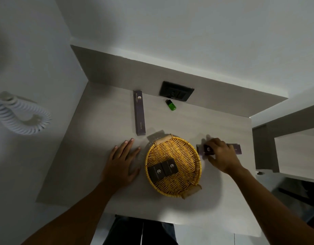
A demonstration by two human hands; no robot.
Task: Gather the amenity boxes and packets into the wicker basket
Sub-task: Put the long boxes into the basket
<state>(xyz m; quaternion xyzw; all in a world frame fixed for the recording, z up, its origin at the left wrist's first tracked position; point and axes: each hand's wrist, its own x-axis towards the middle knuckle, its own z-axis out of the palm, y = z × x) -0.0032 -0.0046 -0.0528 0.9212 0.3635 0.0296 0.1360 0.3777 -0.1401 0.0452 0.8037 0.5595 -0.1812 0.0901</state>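
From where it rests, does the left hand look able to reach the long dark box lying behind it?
Probably yes. The left hand lies flat on the counter, fingers pointing toward the long dark box, with bare surface between them.

dim overhead light, soft shadows, wide-angle warping, blurred edges at left.

The wicker basket (173, 166) sits near the front middle of the table (197, 121), with 2 small boxes (163, 169) side by side and touching inside it. The left hand (121, 162) lies flat just left of the basket, the right hand (221, 156) just right of it, over a flat packet (236, 149) and closed around a small box (208, 149). Behind the left hand lies a long box (139, 113); right of that, near the back wall, a lighter (171, 104) lies before a wall socket (176, 93).
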